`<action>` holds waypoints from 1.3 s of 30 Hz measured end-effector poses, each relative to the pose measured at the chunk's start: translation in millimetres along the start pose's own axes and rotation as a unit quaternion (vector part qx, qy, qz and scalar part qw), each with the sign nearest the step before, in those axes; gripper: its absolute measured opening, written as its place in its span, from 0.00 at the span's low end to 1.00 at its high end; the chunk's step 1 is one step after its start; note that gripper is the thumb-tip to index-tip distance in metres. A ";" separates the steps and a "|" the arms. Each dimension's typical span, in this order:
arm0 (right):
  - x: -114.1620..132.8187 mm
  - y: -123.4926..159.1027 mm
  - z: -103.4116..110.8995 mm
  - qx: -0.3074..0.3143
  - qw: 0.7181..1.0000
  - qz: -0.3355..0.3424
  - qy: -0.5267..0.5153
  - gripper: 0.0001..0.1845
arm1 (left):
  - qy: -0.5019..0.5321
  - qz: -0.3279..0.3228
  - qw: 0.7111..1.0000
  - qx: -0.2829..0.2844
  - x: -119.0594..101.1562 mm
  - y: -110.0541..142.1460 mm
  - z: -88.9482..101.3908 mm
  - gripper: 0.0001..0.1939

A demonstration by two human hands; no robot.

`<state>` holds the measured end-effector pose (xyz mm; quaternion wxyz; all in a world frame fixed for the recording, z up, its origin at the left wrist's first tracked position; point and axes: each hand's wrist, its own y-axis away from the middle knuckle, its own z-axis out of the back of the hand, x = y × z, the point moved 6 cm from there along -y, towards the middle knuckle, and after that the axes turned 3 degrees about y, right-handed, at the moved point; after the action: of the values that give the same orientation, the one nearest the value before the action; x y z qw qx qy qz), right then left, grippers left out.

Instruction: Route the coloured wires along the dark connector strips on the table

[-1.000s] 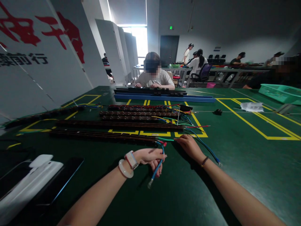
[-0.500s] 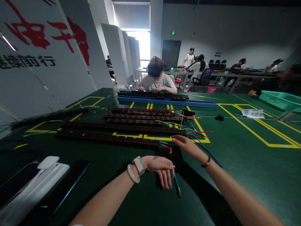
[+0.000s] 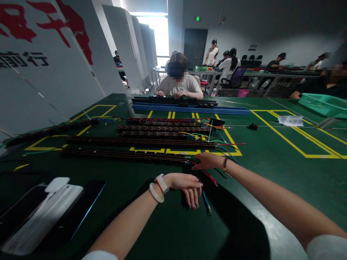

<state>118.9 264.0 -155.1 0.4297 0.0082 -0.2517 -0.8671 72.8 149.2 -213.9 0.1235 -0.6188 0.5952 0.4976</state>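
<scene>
My left hand (image 3: 187,184) is low over the table, thumb and forefinger pinched on a blue cable (image 3: 206,203) with a metal lug at its tip; the other fingers hang down. Just beyond it, my right hand (image 3: 207,161) reaches in from the right, palm down. Its thumb and fingers are apart around the cable end of the nearest long dark strip (image 3: 130,155). From beneath that hand a red cable (image 3: 210,177) runs toward me, and a black cable (image 3: 222,174) shows past it. A green wire (image 3: 192,158) lies at the strip's end, partly hidden by the fingers.
More dark wired strips (image 3: 151,142) lie behind, with blue rails (image 3: 189,109) farther off. A co-worker (image 3: 177,77) sits opposite. White-topped items and a dark device (image 3: 84,206) are at left. A green basket (image 3: 322,104) and a plastic bag (image 3: 291,121) are at right.
My right hand has moved left and down onto the cable end of the nearest strip. The red cable now extends farther toward the lower right. My left hand stays about where it was.
</scene>
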 end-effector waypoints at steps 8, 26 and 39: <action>-15.7 4.7 -18.9 -0.021 0.996 0.062 -0.067 0.27 | 0.005 -0.016 1.000 -0.011 -6.5 6.2 -3.4 0.22; 0.2 3.6 -5.6 -0.120 0.980 -0.044 0.154 0.16 | 0.012 -0.015 1.000 -0.008 -2.5 3.8 0.8 0.25; -79.5 20.6 105.6 -0.291 0.942 -0.021 0.165 0.30 | 0.022 -0.022 1.000 -0.004 -2.6 3.5 1.0 0.24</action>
<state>160.0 358.6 -69.7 0.4304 0.0312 0.0858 -0.8980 69.8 150.6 -210.8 0.1189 -0.6428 0.5819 0.4838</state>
